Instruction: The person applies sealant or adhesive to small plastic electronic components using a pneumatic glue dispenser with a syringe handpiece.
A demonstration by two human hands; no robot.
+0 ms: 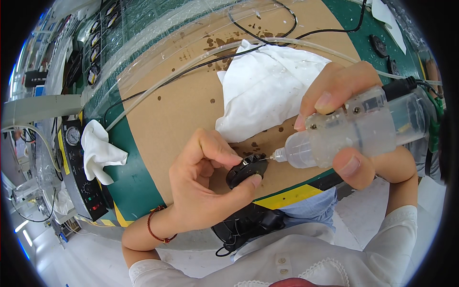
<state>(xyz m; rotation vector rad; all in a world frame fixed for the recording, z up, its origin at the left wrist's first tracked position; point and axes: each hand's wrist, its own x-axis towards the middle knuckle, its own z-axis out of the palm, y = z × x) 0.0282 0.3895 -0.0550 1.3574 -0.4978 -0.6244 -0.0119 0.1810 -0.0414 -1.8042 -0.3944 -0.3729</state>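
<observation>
Between the thumb and fingers of my left hand [203, 179] is a small round black part [246, 171], tilted with its edge facing right. My right hand [342, 107] grips a translucent dispensing syringe [342, 136], held nearly level with a cable and tube at its back end. The syringe's thin needle tip [272, 157] points left and meets, or nearly meets, the rim of the black part. I cannot tell whether anything is coming out of it. Just beyond both hands lies a crumpled white cloth [270, 81].
A stained brown cardboard sheet [158, 138] covers much of the green table [131, 184]. A clear hose [158, 86] and black cable [325, 32] cross it. At left stand a controller box with gauge [79, 167] and another white cloth [100, 150]. Black parts [377, 46] lie far right.
</observation>
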